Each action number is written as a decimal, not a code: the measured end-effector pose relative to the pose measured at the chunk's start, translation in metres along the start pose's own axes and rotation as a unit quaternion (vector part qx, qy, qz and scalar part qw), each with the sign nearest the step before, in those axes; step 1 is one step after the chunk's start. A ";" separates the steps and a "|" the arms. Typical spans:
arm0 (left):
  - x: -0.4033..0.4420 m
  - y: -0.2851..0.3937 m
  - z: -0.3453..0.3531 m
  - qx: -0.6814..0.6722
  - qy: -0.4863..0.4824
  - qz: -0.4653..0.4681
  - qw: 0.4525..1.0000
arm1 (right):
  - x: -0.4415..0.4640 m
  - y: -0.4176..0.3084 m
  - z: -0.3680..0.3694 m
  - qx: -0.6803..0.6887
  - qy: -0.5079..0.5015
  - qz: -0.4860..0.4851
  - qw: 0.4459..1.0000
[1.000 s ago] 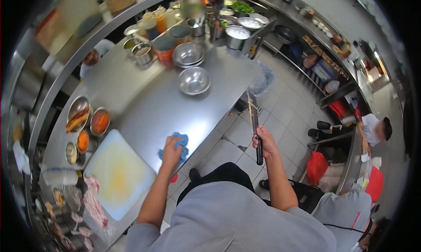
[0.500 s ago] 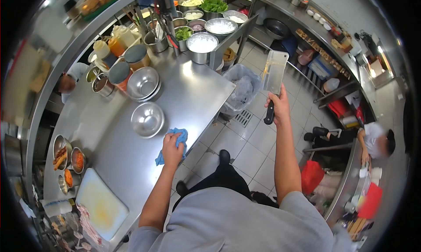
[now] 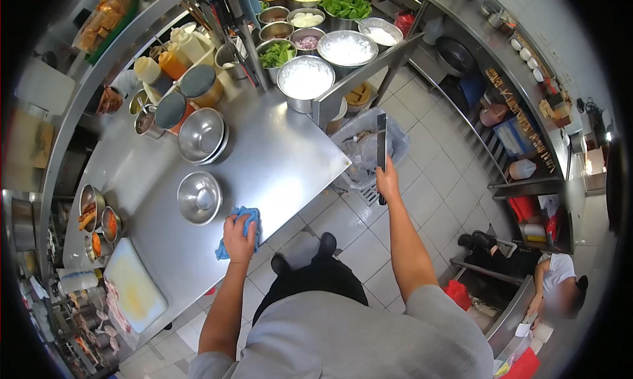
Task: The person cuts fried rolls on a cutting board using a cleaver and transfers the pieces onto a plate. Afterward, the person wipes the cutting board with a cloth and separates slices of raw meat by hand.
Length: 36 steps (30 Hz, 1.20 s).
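My left hand (image 3: 239,239) is closed on a crumpled blue cloth (image 3: 248,215) resting on the steel table (image 3: 283,181), close to its front edge. Two steel bowls sit beyond it, a single bowl (image 3: 200,198) and a stacked one (image 3: 200,135). In my right hand (image 3: 388,180) is a cleaver (image 3: 382,142) with a black handle, its blade pointing up and seen nearly edge-on. The cleaver is off the table, in front of a bin (image 3: 359,158) lined with a clear bag.
A cutting board (image 3: 136,287) lies at the table's near left, with raw meat (image 3: 116,306) beside it. Bowls of leafy greens (image 3: 346,4) and white powder (image 3: 305,77) stand at the back. Another person (image 3: 557,273) is at the far right.
The cleaver has moved left and turned from showing its broad face to nearly edge-on. My left hand and the cloth have shifted slightly left and nearer in view, as the view itself moved.
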<state>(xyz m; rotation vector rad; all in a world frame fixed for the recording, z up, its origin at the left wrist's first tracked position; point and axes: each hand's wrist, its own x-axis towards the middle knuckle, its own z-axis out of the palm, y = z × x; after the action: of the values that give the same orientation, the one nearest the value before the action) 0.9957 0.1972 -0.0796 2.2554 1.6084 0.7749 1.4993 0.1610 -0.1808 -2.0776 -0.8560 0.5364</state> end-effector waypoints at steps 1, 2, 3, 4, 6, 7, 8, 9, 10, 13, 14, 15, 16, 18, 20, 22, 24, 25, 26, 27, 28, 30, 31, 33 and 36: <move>-0.003 0.000 0.000 0.000 -0.003 -0.004 1.000 | -0.008 -0.022 -0.014 0.056 -0.040 0.049 0.996; -0.002 -0.001 0.001 0.010 -0.001 -0.005 1.000 | -0.011 -0.040 -0.024 0.112 -0.077 0.096 0.986; 0.001 0.001 0.002 0.020 0.003 -0.006 1.000 | -0.010 -0.042 -0.026 0.111 -0.077 0.095 0.986; 0.002 0.003 0.003 0.020 0.005 -0.009 1.000 | -0.011 -0.044 -0.027 0.205 -0.093 0.130 0.966; 0.001 0.005 0.002 0.023 0.012 -0.006 1.000 | -0.014 -0.046 -0.029 0.297 -0.113 0.164 0.934; 0.000 0.005 0.002 0.023 0.013 -0.007 1.000 | -0.016 -0.044 -0.032 0.368 -0.127 0.194 0.901; 0.001 0.004 0.003 0.018 0.014 -0.017 1.000 | -0.019 -0.043 -0.035 0.437 -0.138 0.221 0.861; 0.003 0.005 0.005 0.011 0.018 -0.025 0.999 | -0.024 -0.044 -0.041 0.436 -0.138 0.217 0.862; 0.006 0.009 0.006 0.009 0.023 -0.023 0.999 | -0.033 -0.048 -0.048 0.447 -0.153 0.213 0.855; 0.012 0.041 0.019 -0.211 0.017 -0.060 0.976 | -0.059 -0.061 -0.071 0.462 -0.179 0.206 0.844; 0.022 0.078 0.018 -0.247 0.009 -0.026 0.969 | -0.069 -0.069 -0.080 0.453 -0.198 0.192 0.848; 0.030 0.112 0.023 -0.270 0.005 0.004 0.963 | -0.079 -0.076 -0.088 0.443 -0.217 0.177 0.852; 0.042 0.155 0.019 -0.333 -0.020 0.014 0.943 | -0.091 -0.089 -0.095 0.467 -0.218 0.178 0.838; 0.060 0.218 0.032 -0.355 -0.023 0.093 0.930 | -0.111 -0.127 -0.110 0.443 -0.223 0.178 0.850; 0.080 0.267 0.038 -0.395 -0.099 0.181 0.895 | -0.131 -0.159 -0.119 0.388 -0.231 0.181 0.873; 0.093 0.291 0.064 -0.367 -0.120 0.249 0.888 | -0.148 -0.189 -0.128 0.348 -0.235 0.165 0.892; 0.104 0.305 0.080 -0.334 -0.139 0.311 0.879 | -0.155 -0.197 -0.140 0.347 -0.239 0.151 0.894; 0.108 0.310 0.082 -0.345 -0.126 0.290 0.884 | -0.157 -0.198 -0.146 0.344 -0.252 0.146 0.892; 0.113 0.313 0.084 -0.355 -0.114 0.268 0.888 | -0.161 -0.200 -0.151 0.342 -0.266 0.141 0.890; 0.119 0.315 0.087 -0.355 -0.117 0.272 0.887 | -0.166 -0.204 -0.156 0.345 -0.262 0.141 0.890; 0.127 0.317 0.089 -0.348 -0.104 0.254 0.896 | -0.172 -0.210 -0.161 0.342 -0.266 0.136 0.891; 0.142 0.322 0.093 -0.335 -0.057 0.243 0.909 | -0.181 -0.217 -0.172 0.339 -0.266 0.132 0.893; 0.146 0.324 0.095 -0.336 -0.059 0.245 0.907 | -0.187 -0.219 -0.177 0.353 -0.266 0.130 0.888; 0.158 0.325 0.099 -0.423 -0.084 0.166 0.887 | -0.193 -0.215 -0.179 0.368 -0.269 0.126 0.881; 0.178 0.315 0.131 -0.566 -0.116 0.005 0.816 | -0.197 -0.186 -0.182 0.396 -0.272 0.140 0.866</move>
<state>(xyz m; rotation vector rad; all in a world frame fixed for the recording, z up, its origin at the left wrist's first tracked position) 1.3612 0.2644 0.0185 1.3682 0.6506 1.0204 1.4070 0.0047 0.0909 -1.2819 -0.4826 1.4136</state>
